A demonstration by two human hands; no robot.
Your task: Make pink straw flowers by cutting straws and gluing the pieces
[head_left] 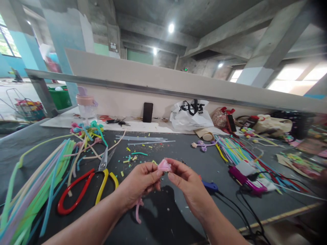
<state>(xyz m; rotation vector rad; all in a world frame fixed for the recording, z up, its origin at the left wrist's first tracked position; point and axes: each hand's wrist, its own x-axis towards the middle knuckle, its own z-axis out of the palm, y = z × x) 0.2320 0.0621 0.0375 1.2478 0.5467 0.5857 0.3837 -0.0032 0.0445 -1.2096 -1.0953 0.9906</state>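
Note:
Over the middle of the dark table, my left hand point(141, 182) is closed, pinching a small bunched pink pipe-cleaner flower point(165, 165) between thumb and fingers. My right hand point(187, 183) grips the same flower from the other side, its thumb and fingertips on the edge. A pink pipe-cleaner stem point(138, 214) hangs below my left hand; whether it joins the flower is hidden. Left of my left hand lie large scissors point(103, 165) with one red and one yellow handle, blades apart. A blue-handled tool with a cord point(210, 186) rests just right of my right hand.
Long pastel pipe cleaners point(48, 173) cover the left side; finished-looking colourful pieces point(88, 131) lie behind them. Clear glue sticks point(143, 139) and cut scraps lie ahead. At right are more pipe cleaners point(236, 151) and a purple glue gun point(246, 182) with cords. A phone point(148, 112) stands behind.

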